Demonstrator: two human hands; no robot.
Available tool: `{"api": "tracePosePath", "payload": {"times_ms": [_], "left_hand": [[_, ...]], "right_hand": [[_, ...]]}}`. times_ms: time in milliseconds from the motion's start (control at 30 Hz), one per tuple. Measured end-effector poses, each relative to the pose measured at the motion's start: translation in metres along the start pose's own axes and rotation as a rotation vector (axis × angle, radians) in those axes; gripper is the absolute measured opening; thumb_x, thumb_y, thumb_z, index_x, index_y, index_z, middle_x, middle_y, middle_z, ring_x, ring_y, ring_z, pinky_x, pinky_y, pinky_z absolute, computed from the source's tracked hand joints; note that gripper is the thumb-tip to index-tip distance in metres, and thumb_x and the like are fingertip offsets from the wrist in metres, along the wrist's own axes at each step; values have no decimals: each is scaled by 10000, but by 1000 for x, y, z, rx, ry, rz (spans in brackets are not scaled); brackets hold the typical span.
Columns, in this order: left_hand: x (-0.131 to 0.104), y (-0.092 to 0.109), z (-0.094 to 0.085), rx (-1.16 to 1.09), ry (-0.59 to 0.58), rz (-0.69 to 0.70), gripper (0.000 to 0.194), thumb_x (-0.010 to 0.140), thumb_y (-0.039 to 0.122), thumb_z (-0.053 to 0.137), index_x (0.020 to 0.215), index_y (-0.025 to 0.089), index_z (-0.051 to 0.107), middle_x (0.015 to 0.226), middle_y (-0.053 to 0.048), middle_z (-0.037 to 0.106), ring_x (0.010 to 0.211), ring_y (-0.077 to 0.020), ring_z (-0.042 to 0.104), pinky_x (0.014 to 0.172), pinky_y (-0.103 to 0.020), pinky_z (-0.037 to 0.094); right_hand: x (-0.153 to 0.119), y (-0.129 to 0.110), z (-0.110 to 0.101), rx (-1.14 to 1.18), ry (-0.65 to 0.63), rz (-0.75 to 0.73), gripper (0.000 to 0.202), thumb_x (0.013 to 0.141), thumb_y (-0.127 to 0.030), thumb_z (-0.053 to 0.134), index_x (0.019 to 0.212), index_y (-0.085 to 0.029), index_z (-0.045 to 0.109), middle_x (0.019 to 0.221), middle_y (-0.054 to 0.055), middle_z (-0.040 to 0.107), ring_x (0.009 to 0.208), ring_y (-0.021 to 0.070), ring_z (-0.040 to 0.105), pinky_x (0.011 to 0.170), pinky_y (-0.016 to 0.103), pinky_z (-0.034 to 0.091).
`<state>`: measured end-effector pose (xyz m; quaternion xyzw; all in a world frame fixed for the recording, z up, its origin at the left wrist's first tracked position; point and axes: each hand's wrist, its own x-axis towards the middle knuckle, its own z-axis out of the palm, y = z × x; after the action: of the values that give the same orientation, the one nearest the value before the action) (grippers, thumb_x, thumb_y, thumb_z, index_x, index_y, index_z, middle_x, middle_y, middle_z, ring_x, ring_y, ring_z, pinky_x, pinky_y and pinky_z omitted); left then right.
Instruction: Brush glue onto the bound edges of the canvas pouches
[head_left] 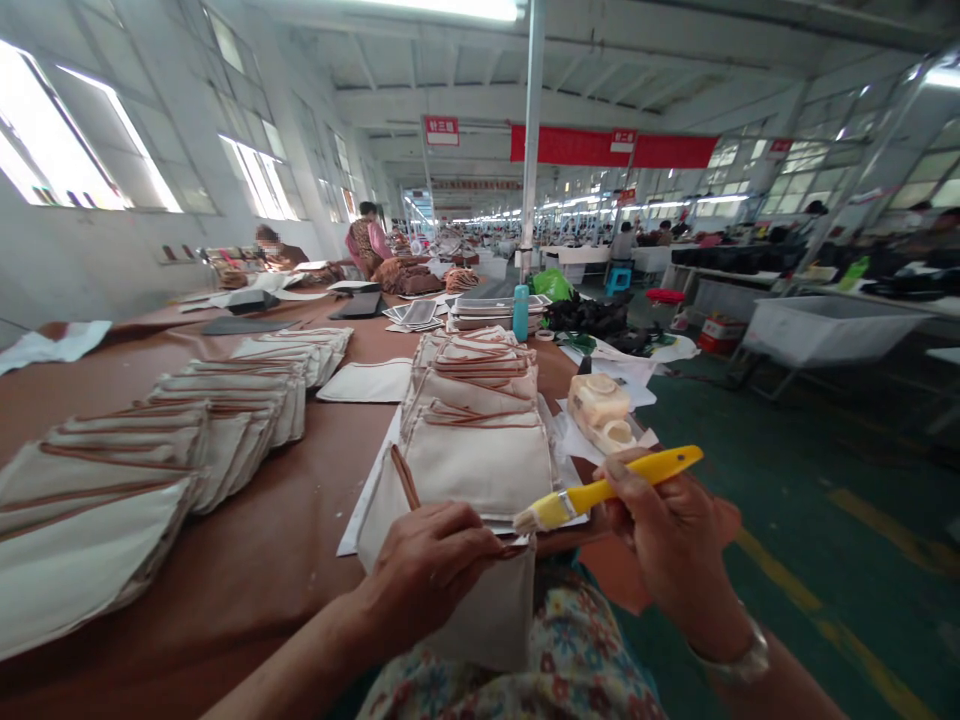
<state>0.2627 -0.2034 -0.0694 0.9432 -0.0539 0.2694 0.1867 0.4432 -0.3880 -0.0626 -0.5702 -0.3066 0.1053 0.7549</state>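
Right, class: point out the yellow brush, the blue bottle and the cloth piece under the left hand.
yellow brush (pixel 600 490), head view, middle of its handle.
blue bottle (pixel 520 312), head view, middle of its body.
cloth piece (pixel 491 620), head view, lower part hanging off the table edge.

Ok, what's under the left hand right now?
The left hand presses on a cream canvas piece with a brown trimmed edge, which hangs over the edge of the brown table. The brush tip sits beside it. The trim beneath the fingers is covered.

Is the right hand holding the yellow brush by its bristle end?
No. The right hand grips the yellow brush around its handle, and the bristles point toward the left hand on the fabric piece.
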Motion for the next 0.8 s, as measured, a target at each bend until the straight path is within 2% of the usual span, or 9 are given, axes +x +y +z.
{"api": "tracePosePath", "payload": {"times_ms": [100, 233, 300, 433, 500, 567, 600, 733, 800], "left_hand": [[1, 4, -5, 149, -29, 77, 196, 984, 194, 508, 953, 213, 701, 789, -21, 644, 684, -123, 571, 644, -244, 417], [0, 6, -4, 276, -53, 112, 197, 998, 206, 492, 902, 210, 664, 770, -7, 623, 664, -131, 524, 632, -275, 373], [-1, 4, -2, 293, -51, 115, 179, 999, 213, 499, 910, 217, 654, 781, -3, 623, 673, -132, 522, 637, -278, 364], [-4, 2, 1, 303, -56, 88, 166, 999, 221, 513, 897, 221, 644, 768, 2, 610, 669, -132, 523, 645, -278, 363], [-6, 2, 1, 292, -64, 70, 160, 999, 218, 511, 906, 219, 642, 773, -3, 608, 674, -135, 528, 653, -276, 375], [-9, 3, 2, 277, -47, 49, 145, 996, 209, 507, 947, 219, 643, 799, -11, 621, 697, -139, 547, 669, -273, 393], [-10, 3, 2, 276, -33, 30, 139, 995, 204, 507, 977, 223, 644, 816, -14, 630, 714, -141, 560, 682, -273, 402], [-16, -6, 9, 333, -35, -160, 129, 961, 252, 594, 1086, 243, 624, 900, -15, 663, 793, -167, 606, 737, -285, 443], [-21, -19, 17, 391, -78, -293, 231, 911, 316, 679, 1112, 225, 609, 954, -26, 674, 861, -190, 624, 774, -293, 465]], "right_hand": [[-2, -12, -2, -223, -150, -107, 262, 949, -421, 630, 866, -175, 667, 634, -5, 576, 524, 137, 516, 490, 222, 444], [-5, -30, -8, -496, -64, -376, 188, 959, -330, 602, 832, -204, 658, 666, -6, 609, 539, 141, 551, 500, 223, 427], [-9, -33, -7, -499, -52, -416, 179, 979, -319, 575, 858, -211, 653, 667, -11, 609, 540, 143, 560, 507, 228, 428], [-15, -31, -2, -526, -255, -398, 235, 1010, -318, 507, 839, -211, 628, 721, 10, 638, 593, 158, 591, 564, 254, 445], [-16, -30, -1, -566, -205, -436, 218, 1007, -308, 516, 849, -215, 635, 723, 5, 637, 605, 157, 593, 577, 248, 452], [-16, -26, 0, -559, -78, -481, 172, 1002, -298, 539, 897, -220, 651, 776, 12, 659, 644, 159, 613, 602, 239, 469], [-16, -23, 0, -543, -60, -478, 160, 1002, -301, 545, 919, -223, 656, 804, 17, 670, 660, 162, 622, 608, 237, 478], [-11, 3, -3, -534, -175, -413, 237, 989, -406, 556, 920, -219, 684, 807, 39, 693, 684, 201, 664, 614, 253, 519], [-8, 16, -9, -594, -121, -398, 273, 968, -453, 577, 892, -219, 697, 783, 40, 694, 672, 212, 673, 591, 252, 522]]}}
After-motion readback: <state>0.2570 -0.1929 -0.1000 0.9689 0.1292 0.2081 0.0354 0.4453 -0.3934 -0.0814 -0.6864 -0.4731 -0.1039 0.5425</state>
